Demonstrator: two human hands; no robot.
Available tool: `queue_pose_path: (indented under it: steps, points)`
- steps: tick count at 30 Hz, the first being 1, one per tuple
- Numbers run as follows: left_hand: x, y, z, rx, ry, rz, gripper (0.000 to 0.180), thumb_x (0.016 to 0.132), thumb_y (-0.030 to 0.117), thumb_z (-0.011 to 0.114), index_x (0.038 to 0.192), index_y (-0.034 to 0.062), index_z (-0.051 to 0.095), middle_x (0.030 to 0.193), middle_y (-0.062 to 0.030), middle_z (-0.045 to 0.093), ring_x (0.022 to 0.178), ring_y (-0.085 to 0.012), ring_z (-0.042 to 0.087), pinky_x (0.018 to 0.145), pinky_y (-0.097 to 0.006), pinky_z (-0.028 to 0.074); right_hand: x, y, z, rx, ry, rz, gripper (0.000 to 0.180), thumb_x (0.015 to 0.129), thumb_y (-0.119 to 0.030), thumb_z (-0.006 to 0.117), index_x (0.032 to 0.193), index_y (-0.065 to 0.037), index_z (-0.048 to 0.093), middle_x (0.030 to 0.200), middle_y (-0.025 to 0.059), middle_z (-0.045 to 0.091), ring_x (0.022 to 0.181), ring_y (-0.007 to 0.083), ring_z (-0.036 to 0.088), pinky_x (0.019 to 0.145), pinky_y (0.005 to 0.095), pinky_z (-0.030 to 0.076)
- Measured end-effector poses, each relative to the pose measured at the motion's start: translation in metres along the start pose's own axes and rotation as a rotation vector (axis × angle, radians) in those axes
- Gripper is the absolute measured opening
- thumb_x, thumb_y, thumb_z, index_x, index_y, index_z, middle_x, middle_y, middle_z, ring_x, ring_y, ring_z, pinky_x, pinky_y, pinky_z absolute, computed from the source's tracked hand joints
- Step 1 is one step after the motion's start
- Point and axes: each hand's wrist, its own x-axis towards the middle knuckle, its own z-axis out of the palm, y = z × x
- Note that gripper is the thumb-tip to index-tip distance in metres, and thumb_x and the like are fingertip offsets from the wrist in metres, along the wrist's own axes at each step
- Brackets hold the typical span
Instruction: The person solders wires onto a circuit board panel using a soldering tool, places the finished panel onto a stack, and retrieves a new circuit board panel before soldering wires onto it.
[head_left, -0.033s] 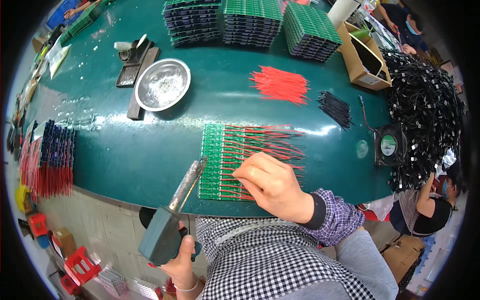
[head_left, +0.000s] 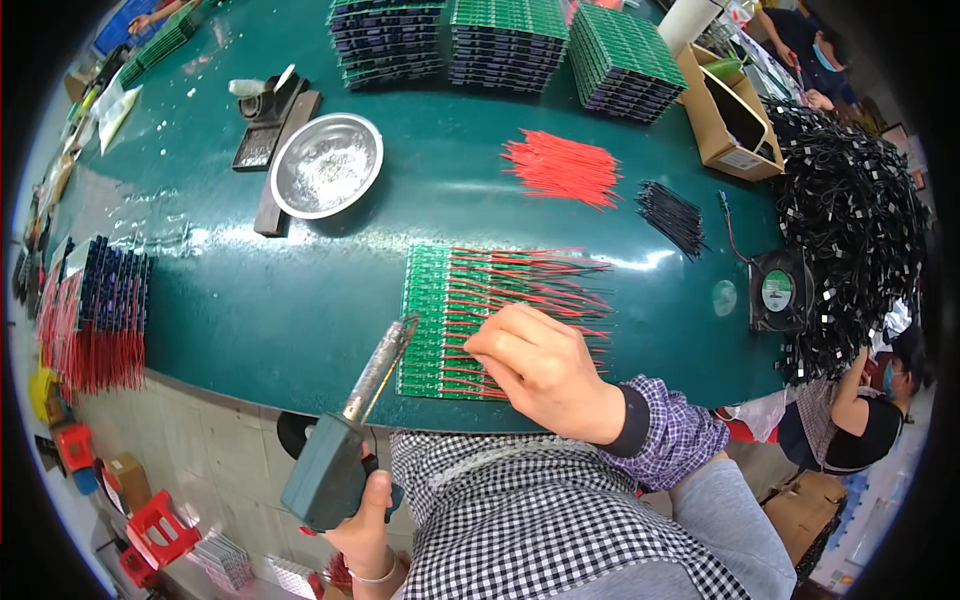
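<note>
Right hand (head_left: 545, 372) fingers curled on circuit board (head_left: 425, 310), fingertips hidden; left hand (head_left: 365, 530) grips soldering gun (head_left: 345, 450)

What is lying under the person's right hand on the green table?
Under the right hand lies a row of green circuit boards with red wires. The boards and wires directly beneath the palm are hidden.

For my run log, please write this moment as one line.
left hand: holds soldering gun | right hand: on green board panel with red wires | table: metal bowl
</note>
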Motion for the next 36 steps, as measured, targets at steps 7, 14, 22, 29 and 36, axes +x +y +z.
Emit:
queue_pose_path:
  steps: [7, 14, 22, 29, 36]
  points:
    - [-0.013, -0.015, -0.022, 0.264, -0.058, 0.07, 0.044, 0.081, -0.004, 0.079, 0.121, -0.0069, 0.062, 0.108, -0.0157, 0.07, 0.063, -0.0119, 0.059, 0.051, -0.023, 0.046, -0.005, 0.005, 0.017, -0.155, -0.002, -0.049, 0.023, 0.07, 0.005, 0.075, 0.092, -0.001, 0.07, 0.085, 0.008, 0.065, 0.074, 0.0247, 0.065, 0.061, 0.0362, 0.052]
    - [-0.018, -0.015, -0.016, 0.414, 0.028, 0.063, 0.04, 0.074, 0.016, 0.092, 0.102, -0.0026, 0.069, 0.091, -0.0103, 0.068, 0.072, -0.0224, 0.064, 0.065, -0.034, 0.049, -0.005, 0.004, 0.023, -0.221, 0.039, -0.102, 0.029, 0.065, 0.005, 0.073, 0.093, -0.001, 0.07, 0.083, 0.0071, 0.064, 0.071, 0.0234, 0.063, 0.058, 0.0348, 0.051]
    - [-0.003, -0.001, -0.009, 0.378, -0.079, 0.07, 0.023, 0.076, 0.006, 0.083, 0.091, -0.0051, 0.072, 0.078, -0.0122, 0.068, 0.06, -0.0221, 0.064, 0.054, -0.031, 0.049, -0.005, 0.005, 0.024, -0.255, 0.049, -0.121, 0.03, 0.065, 0.006, 0.071, 0.094, 0.0, 0.07, 0.082, 0.0069, 0.063, 0.07, 0.0229, 0.062, 0.057, 0.0341, 0.051]
    - [0.002, 0.0, -0.006, 0.385, -0.099, 0.137, 0.02, 0.076, 0.005, 0.081, 0.09, -0.0053, 0.071, 0.077, -0.0121, 0.067, 0.058, -0.0215, 0.062, 0.052, -0.031, 0.047, -0.005, 0.005, 0.025, -0.26, 0.049, -0.129, 0.029, 0.066, 0.006, 0.071, 0.094, 0.0, 0.07, 0.083, 0.0071, 0.064, 0.07, 0.0227, 0.062, 0.057, 0.0339, 0.051]
    - [0.001, 0.0, -0.01, 0.452, -0.125, 0.158, 0.019, 0.075, 0.004, 0.081, 0.088, -0.0047, 0.07, 0.076, -0.0123, 0.066, 0.059, -0.0223, 0.062, 0.053, -0.031, 0.047, -0.006, 0.005, 0.025, -0.263, 0.045, -0.129, 0.03, 0.065, 0.006, 0.071, 0.095, 0.0, 0.07, 0.083, 0.007, 0.064, 0.07, 0.0228, 0.062, 0.058, 0.034, 0.051]
